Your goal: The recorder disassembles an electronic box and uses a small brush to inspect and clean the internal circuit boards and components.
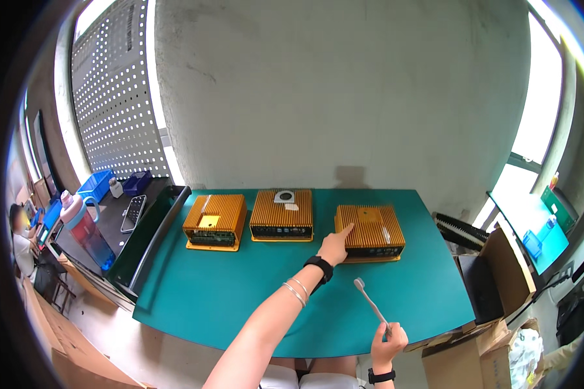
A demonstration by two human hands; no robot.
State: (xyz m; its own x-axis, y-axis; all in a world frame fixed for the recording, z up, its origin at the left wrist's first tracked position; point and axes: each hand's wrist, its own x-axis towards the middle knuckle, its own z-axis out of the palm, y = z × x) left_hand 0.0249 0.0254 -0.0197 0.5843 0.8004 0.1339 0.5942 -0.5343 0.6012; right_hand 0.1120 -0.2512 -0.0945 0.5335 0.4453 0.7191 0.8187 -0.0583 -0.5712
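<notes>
My right hand (388,342) is closed around the handle of a pale toothbrush (372,303), its bristle head raised over the front of the table. My left hand (336,246) holds nothing; its index finger points at the left part of a gold finned metal box (379,223), touching or just above the fins. The other fingers look curled. This box has a dark port panel facing me. Two similar boxes stand to its left: a gold box with a round dark fan opening (283,214) in the middle, and another gold box (215,220) at the far left.
The green table (253,292) backs onto a grey wall. Left of it is a dark side surface with a water bottle (87,230), blue bins (96,185) and a phone-like device (133,214). Cardboard boxes (454,366) stand at the lower right. A person (23,243) sits far left.
</notes>
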